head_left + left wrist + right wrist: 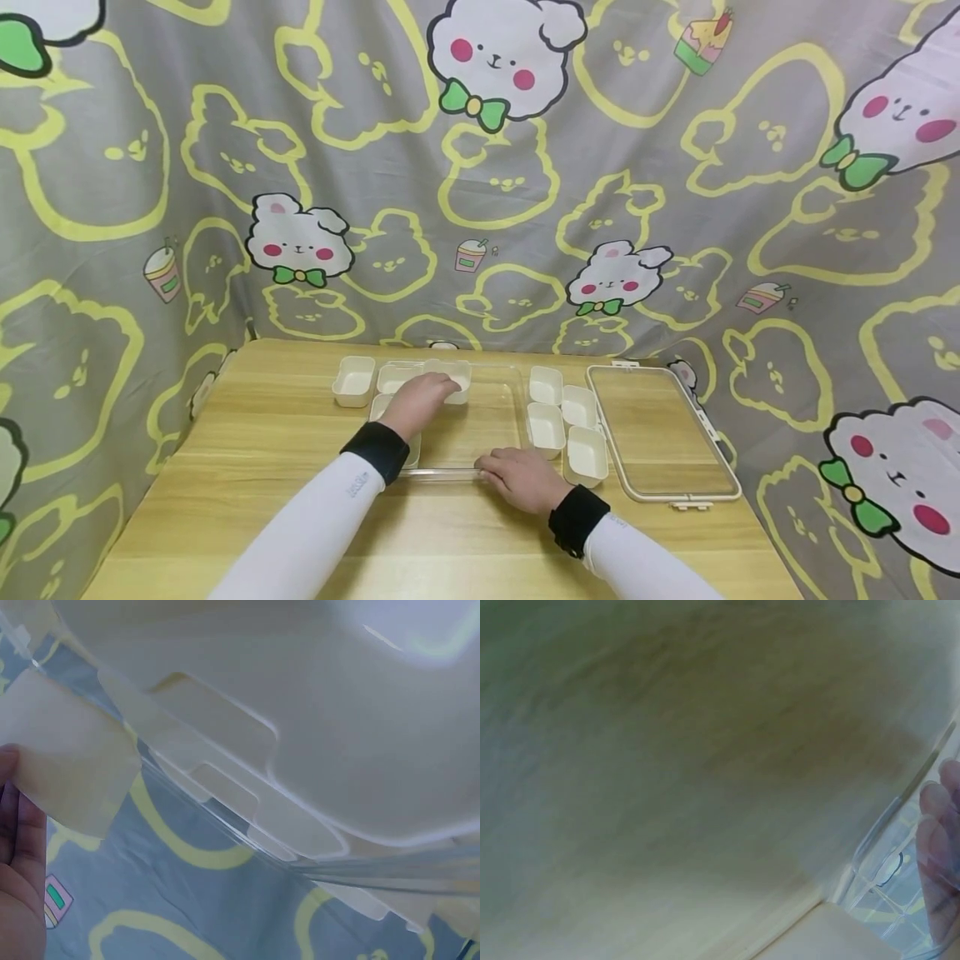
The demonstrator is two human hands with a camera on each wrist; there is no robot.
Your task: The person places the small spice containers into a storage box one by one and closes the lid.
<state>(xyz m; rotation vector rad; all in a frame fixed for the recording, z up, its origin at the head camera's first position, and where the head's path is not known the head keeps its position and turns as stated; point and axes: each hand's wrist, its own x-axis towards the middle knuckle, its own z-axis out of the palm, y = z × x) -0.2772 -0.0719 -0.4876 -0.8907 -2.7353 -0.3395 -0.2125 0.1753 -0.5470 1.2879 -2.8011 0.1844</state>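
Note:
A clear rectangular plastic box (519,400) stands on the table, with cream cups (393,379) along its left side. My left hand (423,400) reaches over the box and pinches the rim of a small cream cup (459,385) at the back. In the left wrist view, the fingers (28,832) hold that cup (75,757) at the left edge. My right hand (525,479) grips the box's front wall near its right corner. Seen from the right wrist, its fingers (934,840) show through clear plastic. My left forearm hides part of the cups at the front.
One cream cup (354,382) stands left of the box. Several more cups (546,429) stand in a cluster to its right. Beyond them lies a clear lid (738,492) with a white frame and clips. A patterned curtain (510,275) surrounds the wooden table (225,467).

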